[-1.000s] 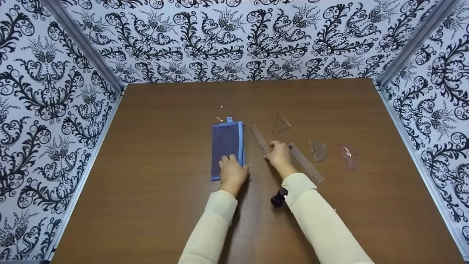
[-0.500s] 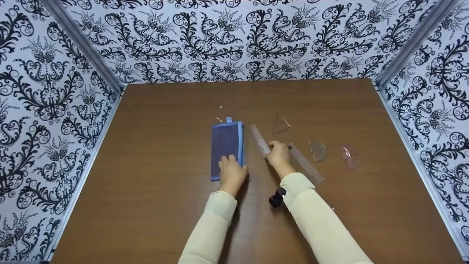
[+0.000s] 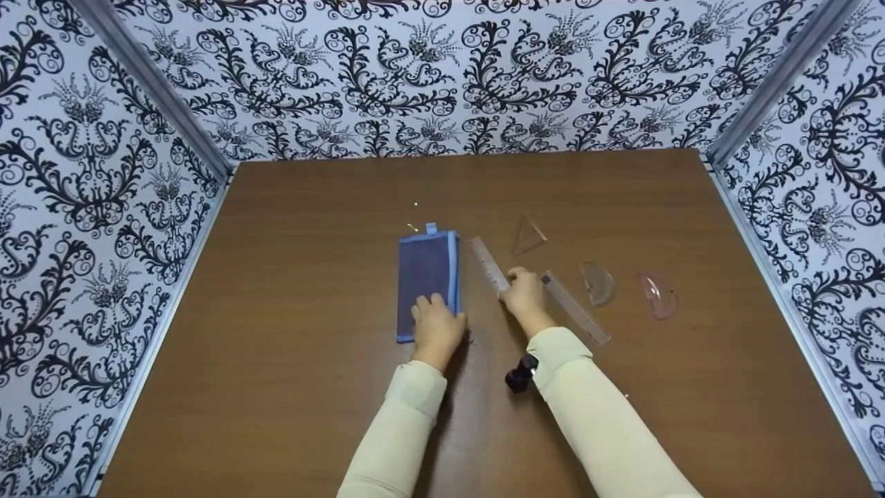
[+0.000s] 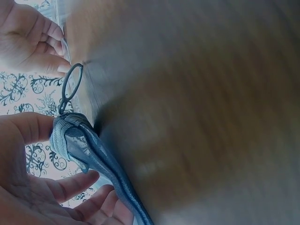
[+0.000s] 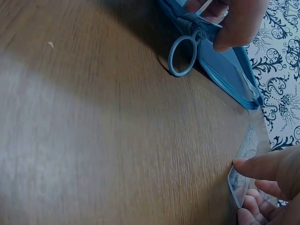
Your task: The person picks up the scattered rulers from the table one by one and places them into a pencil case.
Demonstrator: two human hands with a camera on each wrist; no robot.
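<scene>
A blue mesh zipper pouch [image 3: 423, 266] lies on the table in the head view. My left hand [image 3: 437, 328] holds its near right corner, thumb at the zipper end and fingers over the top. The pouch's ring-shaped zipper pull [image 5: 178, 74] hangs free beside that thumb in the right wrist view. To the right of the pouch, my right hand [image 3: 524, 294] pinches the near end of a clear ruler [image 3: 488, 263]. In the right wrist view the thumb presses one long edge of this ruler [image 5: 238, 185], with fingers at the other side; the palm partly covers its end.
A second clear ruler [image 3: 577, 309] lies just right of my right hand. Beyond it are a clear set square [image 3: 538, 242], a clear protractor [image 3: 600, 285] and a pink protractor [image 3: 660, 297]. Patterned walls border the wooden table [image 3: 290, 360] on three sides.
Both hands stay almost where they were, on the pouch and on the ruler. The held ruler looks paler now, catching more light than a second ago.
</scene>
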